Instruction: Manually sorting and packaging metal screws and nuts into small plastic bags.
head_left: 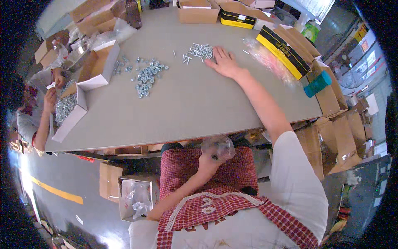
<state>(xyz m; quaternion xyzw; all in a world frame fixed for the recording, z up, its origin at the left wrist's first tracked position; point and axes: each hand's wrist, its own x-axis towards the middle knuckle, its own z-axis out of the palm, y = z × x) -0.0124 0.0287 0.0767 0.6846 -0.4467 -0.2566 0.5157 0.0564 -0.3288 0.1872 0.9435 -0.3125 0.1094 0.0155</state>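
My right hand (224,63) lies on the table with fingers stretched out, its fingertips at the right edge of a pile of small silver screws (200,51). Down by my lap, my left hand (209,162) is closed on a clear plastic bag (219,145). The bag hangs just below the table's front edge, and what is inside it is hard to make out. To the left of the screws, a heap of round metal nuts or washers (146,79) spreads over the grey tabletop (182,103).
On the left, a co-worker's hands (52,93) are over an open box of metal fasteners (65,108). Clear bags with pinkish contents (275,66) lie beside a black-and-yellow carton (284,52) at right. A teal roll (318,84) leans there. Below stands a box with plastic bags (137,197).
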